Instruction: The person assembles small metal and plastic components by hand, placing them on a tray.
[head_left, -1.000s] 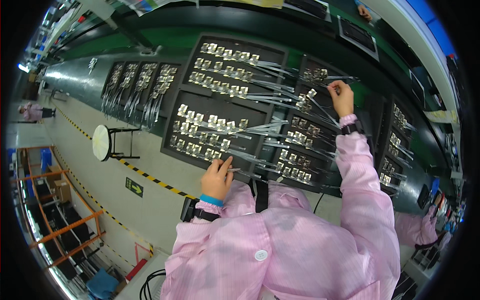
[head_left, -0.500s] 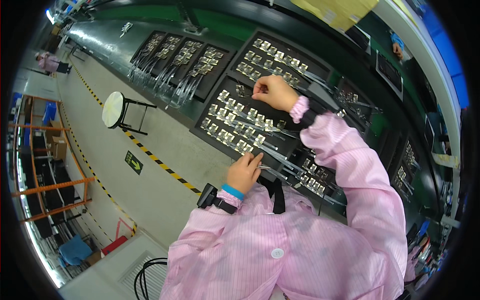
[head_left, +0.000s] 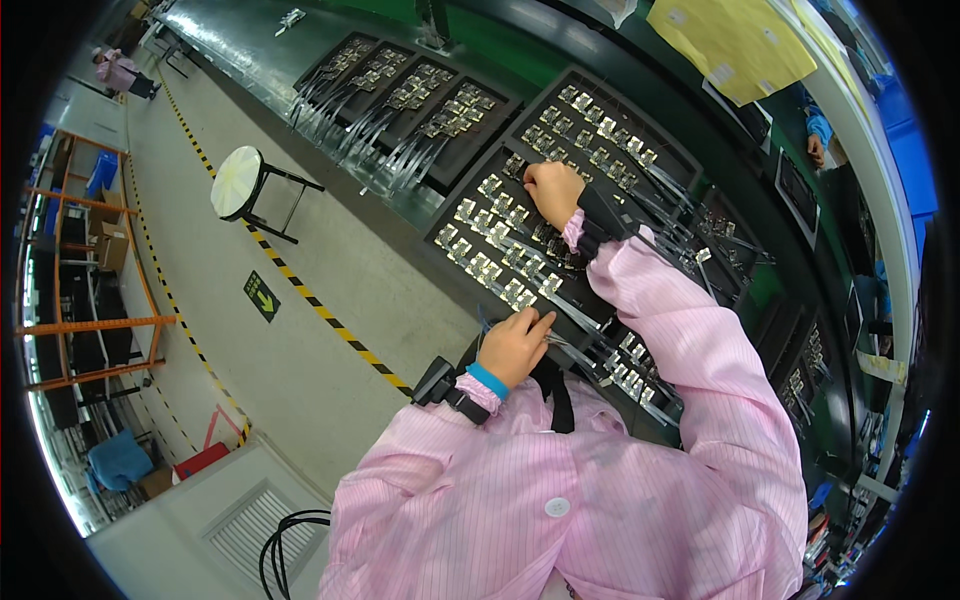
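Observation:
My right hand [head_left: 555, 192] is over the far left part of a black tray [head_left: 432, 262], its fingertips pinched beside a small dark-and-silver part [head_left: 515, 166]. What the pinch holds, if anything, is too small to make out. Rows of small shiny metal-and-circuit parts [head_left: 483, 268] lie on this tray, with flat grey ribbon cables [head_left: 575, 312] trailing from them toward the right. At the tray's near edge rests my left hand [head_left: 512, 348], its thumb and forefinger apart close to the last parts and cables.
Beyond lies another filled black tray [head_left: 640, 130]; several narrower ones [head_left: 405, 100] stand left along the green bench. A round stool [head_left: 238, 182] is on the floor at left, near striped tape [head_left: 335, 330]. A co-worker's hand [head_left: 816, 150] shows at far right.
The whole view has shifted, so the bench sits a little lower and further right. My right fingertips are now closer to the small part at the tray's far corner. My left hand stays at the near edge.

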